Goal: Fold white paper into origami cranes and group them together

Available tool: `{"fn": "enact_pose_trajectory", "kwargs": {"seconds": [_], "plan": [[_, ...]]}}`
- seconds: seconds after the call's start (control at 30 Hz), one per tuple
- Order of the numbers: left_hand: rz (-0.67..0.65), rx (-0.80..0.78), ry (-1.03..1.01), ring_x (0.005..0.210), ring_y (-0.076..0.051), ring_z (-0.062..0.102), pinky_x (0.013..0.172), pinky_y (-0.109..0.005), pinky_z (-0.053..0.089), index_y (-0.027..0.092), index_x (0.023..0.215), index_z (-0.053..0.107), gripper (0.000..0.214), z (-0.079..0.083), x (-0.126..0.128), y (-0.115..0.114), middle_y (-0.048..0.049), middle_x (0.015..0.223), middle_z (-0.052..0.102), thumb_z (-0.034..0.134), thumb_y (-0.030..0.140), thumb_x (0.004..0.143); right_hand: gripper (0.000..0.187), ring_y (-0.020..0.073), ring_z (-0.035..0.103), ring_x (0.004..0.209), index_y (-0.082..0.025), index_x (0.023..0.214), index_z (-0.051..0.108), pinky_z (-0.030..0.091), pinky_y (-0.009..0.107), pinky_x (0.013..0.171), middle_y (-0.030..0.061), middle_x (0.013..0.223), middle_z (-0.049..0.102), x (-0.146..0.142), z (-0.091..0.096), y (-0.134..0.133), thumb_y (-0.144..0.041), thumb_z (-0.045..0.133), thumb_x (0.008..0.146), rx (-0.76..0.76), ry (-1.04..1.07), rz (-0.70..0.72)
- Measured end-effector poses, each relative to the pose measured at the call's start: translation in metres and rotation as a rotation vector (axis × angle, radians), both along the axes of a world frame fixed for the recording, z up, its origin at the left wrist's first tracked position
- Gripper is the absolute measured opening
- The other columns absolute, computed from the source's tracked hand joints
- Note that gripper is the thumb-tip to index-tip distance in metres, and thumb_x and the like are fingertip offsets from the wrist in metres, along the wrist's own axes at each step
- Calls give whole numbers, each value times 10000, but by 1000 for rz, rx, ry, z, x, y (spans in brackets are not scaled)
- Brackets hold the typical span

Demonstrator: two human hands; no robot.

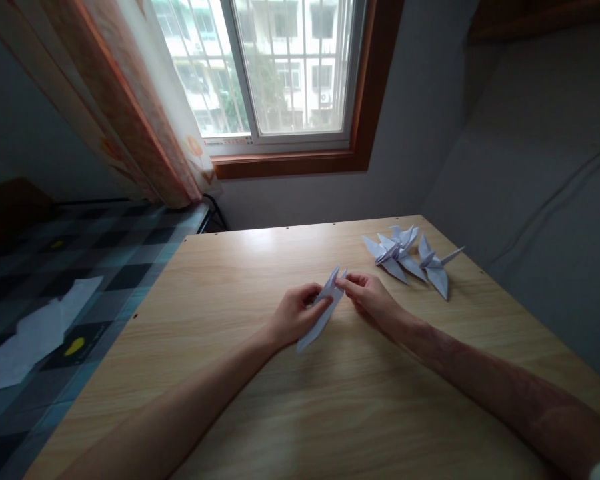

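1. Head view, centre of the frame: a folded white paper (323,323) is held up over the bench (240,280), slanting from its pointed lower-left end to its split upper-right tips.
2. Head view, just left of centre: the left hand (300,312) is closed on this paper, thumb laid flat across the near face and fingers curled behind.
3. Head view, just right of centre: the right hand (367,293) is nearly closed, thumb and forefinger pinching the paper near its upper tips.
4. Head view, right of centre, beyond the right hand: a cluster of folded paper cranes (395,252) lies overlapping on the bench, with a single crane (435,267) just to its right.
5. Head view, left edge: white paper pieces (43,330) lie on a checked bed cover (125,277).
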State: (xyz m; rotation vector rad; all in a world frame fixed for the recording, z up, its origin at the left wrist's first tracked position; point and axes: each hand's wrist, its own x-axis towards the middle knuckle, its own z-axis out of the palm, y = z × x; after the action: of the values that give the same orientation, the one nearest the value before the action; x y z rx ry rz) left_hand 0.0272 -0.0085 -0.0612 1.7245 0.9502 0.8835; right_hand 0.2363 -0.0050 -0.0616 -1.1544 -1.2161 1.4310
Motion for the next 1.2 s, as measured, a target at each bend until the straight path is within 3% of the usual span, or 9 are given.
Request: {"fn": "enact_pose_trajectory", "kwargs": {"seconds": [0.23, 0.4, 0.57, 0.73, 0.93, 1.2], "plan": [[-20, -22, 3, 762, -151, 575, 644, -224, 432, 120, 1028, 794, 402, 1, -1, -1, -41, 859, 707, 716, 512, 980, 388, 77, 268, 475, -203, 799, 620, 147, 267, 451, -67, 612, 461, 1, -10, 5, -558, 774, 837, 8, -8, 2], [-7, -61, -50, 750, -149, 583, 634, -226, 434, 126, 1036, 788, 425, 4, 0, -1, -42, 877, 723, 735, 540, 958, 401, 91, 308, 528, -200, 798, 607, 163, 264, 480, -54, 643, 476, 3, -6, 7, -560, 780, 827, 13, 1, 26], [41, -85, -34, 720, -146, 613, 623, -226, 462, 134, 1000, 748, 408, 3, 1, 1, -29, 832, 701, 734, 538, 953, 365, 104, 333, 553, -202, 785, 618, 188, 278, 504, -31, 669, 519, 2, -4, 7, -530, 770, 836, 40, 30, 41], [-32, -191, -74, 613, -119, 652, 581, -231, 517, 131, 1053, 766, 453, 7, 4, 0, -85, 976, 794, 725, 573, 963, 313, 125, 427, 613, -198, 823, 650, 275, 278, 550, -20, 698, 554, -3, -3, 3, -489, 753, 878, 99, 70, 108], [-47, -206, -69, 609, -137, 709, 579, -224, 560, 115, 982, 821, 373, 6, 3, 2, -115, 962, 835, 786, 480, 916, 337, 118, 395, 584, -189, 876, 676, 280, 274, 545, -45, 652, 541, -4, 3, 0, -497, 809, 845, 108, 36, 142], [-22, -233, -80, 621, -151, 726, 557, -211, 550, 97, 982, 850, 445, 7, 0, 3, -130, 955, 850, 813, 532, 899, 328, 96, 416, 576, -164, 924, 736, 273, 255, 525, -10, 743, 645, -4, 5, -5, -465, 836, 841, 104, -5, 117]]}}
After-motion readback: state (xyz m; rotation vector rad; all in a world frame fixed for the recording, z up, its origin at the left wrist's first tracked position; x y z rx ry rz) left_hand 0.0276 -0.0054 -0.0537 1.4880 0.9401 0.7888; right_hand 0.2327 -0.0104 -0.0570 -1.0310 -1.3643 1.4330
